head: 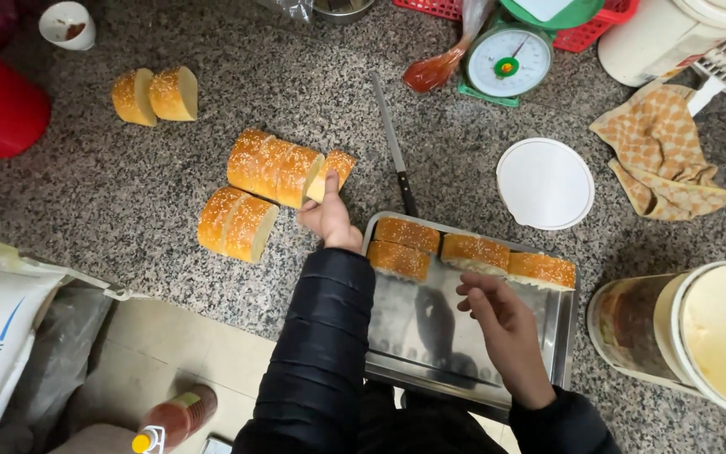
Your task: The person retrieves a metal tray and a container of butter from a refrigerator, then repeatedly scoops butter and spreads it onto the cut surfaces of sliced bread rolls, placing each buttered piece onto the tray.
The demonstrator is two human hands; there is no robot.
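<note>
Now left hand (328, 217) pinches bread slice (334, 171); right hand (497, 324) over tray (560, 328).

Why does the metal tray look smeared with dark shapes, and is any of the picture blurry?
Head view: the tray mirrors light and carries the right hand's dark shadow; the bread slices by the left hand are sharp; the edges bend slightly, wide-lens style.

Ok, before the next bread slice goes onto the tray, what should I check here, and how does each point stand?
1. Left hand grips a bread slice: ok.
2. Right hand empty, hovering over the tray: ok.
3. Tray has bare room below the four slices on it: ok.
4. Knife lies on the counter, clear of both hands: ok.
5. Tray sits fully on the counter: cannot tell, its near edge is hidden.
</note>
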